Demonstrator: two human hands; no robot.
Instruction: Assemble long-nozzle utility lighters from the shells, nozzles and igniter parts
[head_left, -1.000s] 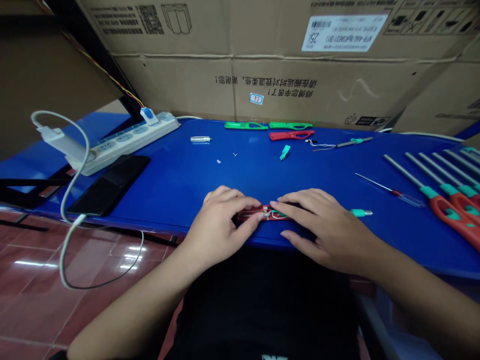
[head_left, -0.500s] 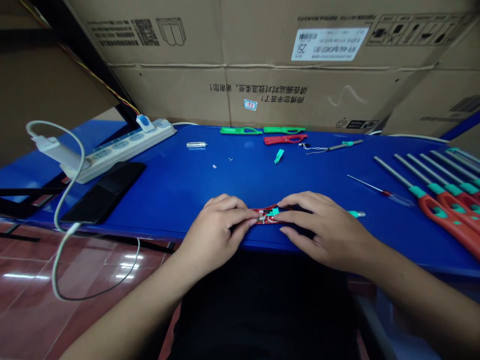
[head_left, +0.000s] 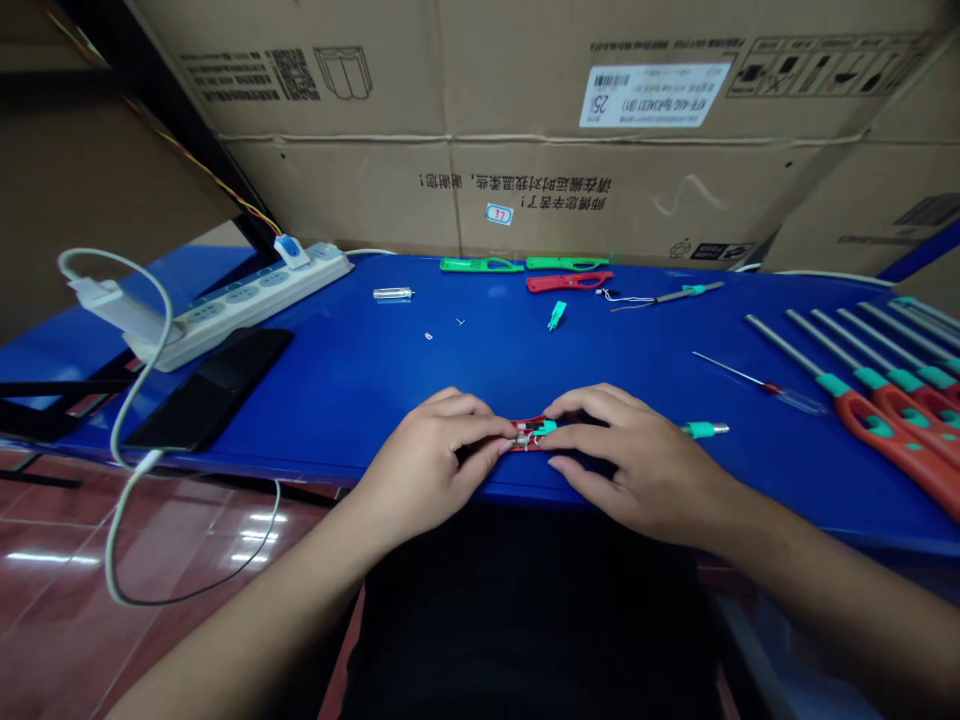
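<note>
Near the table's front edge lies an opened red lighter casing [head_left: 534,447], with small metal parts and wires inside it. My left hand [head_left: 442,450] is closed, thumb and forefinger pinching at the casing's left end. My right hand [head_left: 637,450] has its fingers bent over the right end, the fingertips on the casing's far edge and on a teal trigger [head_left: 545,428] seated inside. The casing's two ends are hidden under my hands. Beyond my right hand a teal piece with a metal tip [head_left: 705,430] sticks out; whether it joins the casing is hidden.
Red-handled long lighters [head_left: 885,430] lie at the right beside a screwdriver [head_left: 772,385]. Further back are green casing halves [head_left: 480,265], a red one [head_left: 566,284], a loose teal trigger [head_left: 556,316] and a clear tube [head_left: 392,294]. A phone [head_left: 214,385] and power strip [head_left: 247,300] occupy the left.
My right hand has shifted slightly to the left over the casing, and its fingers cover more of the teal trigger. My left hand keeps its pinch.
</note>
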